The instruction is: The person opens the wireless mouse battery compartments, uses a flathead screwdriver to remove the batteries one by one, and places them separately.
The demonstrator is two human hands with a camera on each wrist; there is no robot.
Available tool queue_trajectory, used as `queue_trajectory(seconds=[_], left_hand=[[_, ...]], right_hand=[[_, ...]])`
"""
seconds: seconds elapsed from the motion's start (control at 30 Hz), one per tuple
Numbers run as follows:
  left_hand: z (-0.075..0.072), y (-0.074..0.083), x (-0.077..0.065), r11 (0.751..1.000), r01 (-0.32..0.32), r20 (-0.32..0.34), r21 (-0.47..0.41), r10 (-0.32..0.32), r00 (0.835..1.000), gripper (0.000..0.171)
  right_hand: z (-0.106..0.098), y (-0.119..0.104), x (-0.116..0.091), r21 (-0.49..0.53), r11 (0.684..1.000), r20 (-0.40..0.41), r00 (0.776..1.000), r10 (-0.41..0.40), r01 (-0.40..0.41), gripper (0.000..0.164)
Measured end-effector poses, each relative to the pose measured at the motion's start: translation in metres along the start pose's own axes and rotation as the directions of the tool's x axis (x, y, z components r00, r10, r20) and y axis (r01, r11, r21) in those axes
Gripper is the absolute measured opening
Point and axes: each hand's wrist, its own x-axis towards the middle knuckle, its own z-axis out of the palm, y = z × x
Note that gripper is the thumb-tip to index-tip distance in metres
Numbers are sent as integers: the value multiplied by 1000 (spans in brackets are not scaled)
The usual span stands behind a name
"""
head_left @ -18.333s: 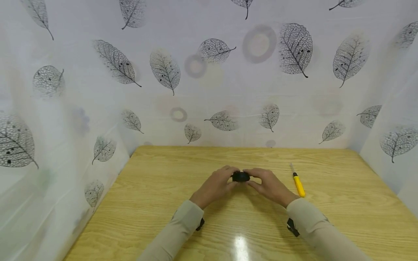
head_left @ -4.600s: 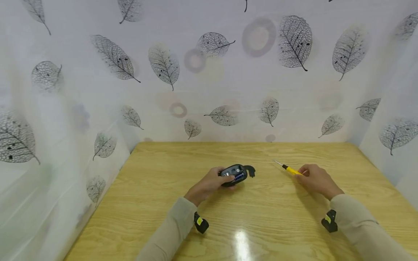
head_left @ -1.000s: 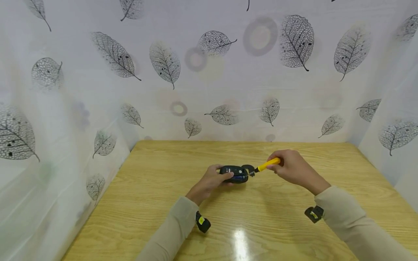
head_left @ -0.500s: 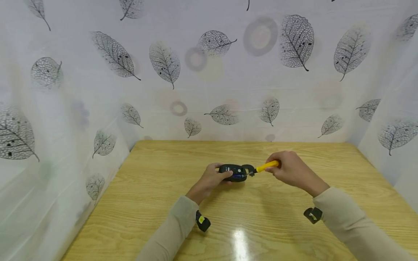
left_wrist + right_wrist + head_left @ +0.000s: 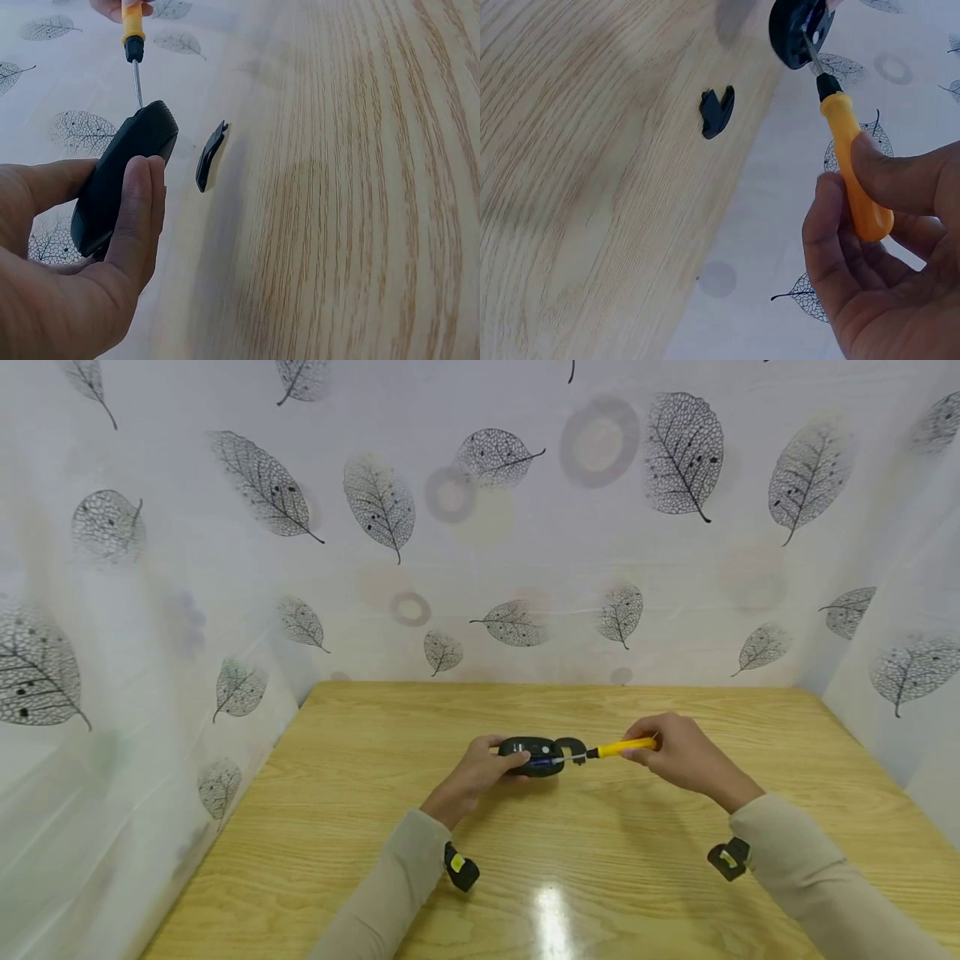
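My left hand (image 5: 472,777) grips a black computer mouse (image 5: 534,746), its underside turned up and its battery bay uncovered. A blue battery (image 5: 540,762) lies in the bay, with the thumb near it. From the right, my right hand (image 5: 678,756) pinches a yellow-handled screwdriver (image 5: 626,747) between thumb and fingers. Its thin metal shaft reaches into the bay at the end of the battery, as the right wrist view also shows. Seen from the left wrist, the fingers support the mouse (image 5: 124,176) from below, and its open side faces away.
A black curved battery cover (image 5: 715,114) lies on the wood-grain table (image 5: 375,718), just beyond the mouse. Behind the table hangs a white curtain (image 5: 525,543) printed with leaves. Dark wrist cameras sit under both sleeves.
Earlier the screwdriver lay on the table and both hands held the mouse; the cover has since come off. In the last second the screwdriver tilted flatter and the mouse shifted slightly left.
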Motion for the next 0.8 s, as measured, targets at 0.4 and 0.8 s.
queue_trajectory(seconds=[0.4,0.8], left_hand=[[0,2,-3,1000,15,9,0,-15,1000,55],[1,2,1,1000,17,45,-14,-16,999,52]], right_hand=[[-3,3,1,-141,990,-32,999,-16,11,17],[-5,13,-4,-88,996,-8,1000,-5,4,10]])
